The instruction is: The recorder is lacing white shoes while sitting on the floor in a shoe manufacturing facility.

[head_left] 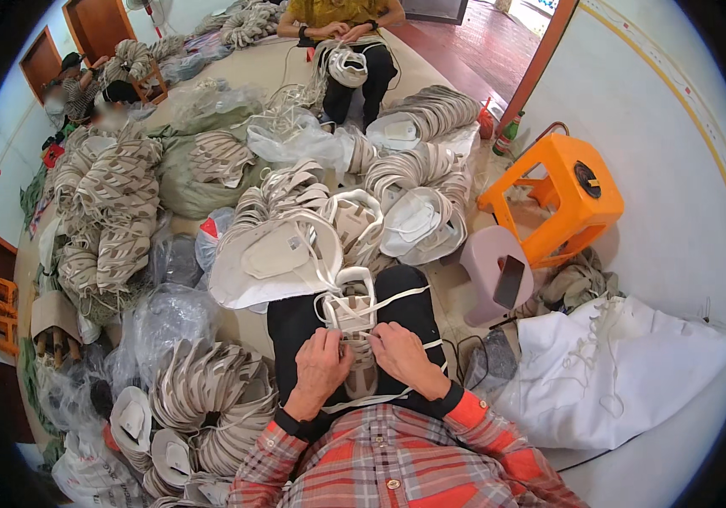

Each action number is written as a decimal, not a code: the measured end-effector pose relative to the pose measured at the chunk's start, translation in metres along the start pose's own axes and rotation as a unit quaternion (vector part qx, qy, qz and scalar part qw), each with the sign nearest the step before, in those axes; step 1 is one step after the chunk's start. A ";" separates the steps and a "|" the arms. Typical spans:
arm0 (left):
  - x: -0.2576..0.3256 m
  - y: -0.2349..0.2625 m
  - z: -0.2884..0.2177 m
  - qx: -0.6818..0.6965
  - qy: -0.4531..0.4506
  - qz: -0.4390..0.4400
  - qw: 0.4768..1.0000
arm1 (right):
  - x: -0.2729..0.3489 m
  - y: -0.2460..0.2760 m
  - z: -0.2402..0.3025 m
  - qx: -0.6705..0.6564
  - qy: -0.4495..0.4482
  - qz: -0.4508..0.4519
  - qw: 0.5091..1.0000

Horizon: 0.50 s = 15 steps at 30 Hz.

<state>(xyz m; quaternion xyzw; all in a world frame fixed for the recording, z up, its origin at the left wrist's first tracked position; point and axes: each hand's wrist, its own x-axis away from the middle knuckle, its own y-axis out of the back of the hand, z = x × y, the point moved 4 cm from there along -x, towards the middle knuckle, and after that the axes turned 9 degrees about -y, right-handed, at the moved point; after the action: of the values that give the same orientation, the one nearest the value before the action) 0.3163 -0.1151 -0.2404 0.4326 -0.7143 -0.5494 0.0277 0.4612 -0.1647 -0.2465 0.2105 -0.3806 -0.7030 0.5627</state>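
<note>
A beige and white shoe upper (361, 372) lies across my lap, on black trousers (295, 326). Pale flat shoelaces (404, 295) trail from it, one to the right and one below across my thighs. My left hand (322, 366) is closed at the upper's left edge, its fingertips pinching that edge. On the other side my right hand (402, 354) pinches a shoelace near the eyelets, thumb and forefinger together. The fingertips partly cover the eyelet rows. Just beyond my knees a large pale upper (283, 258) rests at the front of a stacked row.
Stacked uppers stand at the left (118, 190) and lower left (211, 402). To the right are an orange stool (553, 182), a mauve stool (490, 267) with a phone (509, 282), and white cloth (608, 372). A person in yellow (342, 30) sits ahead, handling an upper.
</note>
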 end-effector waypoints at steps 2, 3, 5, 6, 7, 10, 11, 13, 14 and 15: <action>-0.004 -0.004 -0.004 0.006 -0.018 0.015 1.000 | -0.005 -0.002 -0.004 -0.001 0.002 0.001 1.000; -0.006 -0.007 -0.004 0.007 -0.020 0.015 1.000 | -0.009 -0.006 -0.011 -0.040 -0.033 0.030 0.998; -0.007 -0.007 0.000 0.010 -0.010 -0.025 1.000 | -0.015 -0.002 -0.006 -0.080 -0.067 0.060 0.993; -0.006 -0.007 0.003 0.009 -0.009 -0.024 1.000 | -0.015 0.002 -0.001 -0.167 -0.138 0.130 0.968; -0.007 -0.008 0.003 0.005 -0.008 -0.012 1.000 | -0.012 0.004 0.001 -0.250 -0.208 0.194 0.925; -0.011 -0.009 0.002 -0.004 -0.030 -0.002 1.000 | -0.014 -0.001 -0.006 -0.193 -0.086 0.088 0.974; -0.015 -0.009 0.000 -0.009 -0.054 -0.004 0.999 | -0.012 -0.003 -0.007 -0.192 -0.082 0.084 0.974; -0.013 -0.010 -0.002 -0.012 -0.053 -0.009 0.998 | -0.012 -0.002 -0.006 -0.126 -0.033 0.010 0.991; -0.010 -0.012 0.001 -0.005 -0.047 -0.005 0.999 | -0.013 -0.002 -0.002 -0.104 -0.034 0.010 0.994; -0.007 -0.012 0.002 0.007 -0.056 -0.002 0.998 | -0.014 -0.002 0.003 -0.057 -0.028 0.011 0.998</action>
<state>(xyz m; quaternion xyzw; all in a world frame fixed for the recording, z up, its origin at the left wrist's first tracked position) 0.3267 -0.1089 -0.2473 0.4027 -0.7181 -0.5674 -0.0162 0.4620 -0.1506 -0.2481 0.1544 -0.3578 -0.7226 0.5710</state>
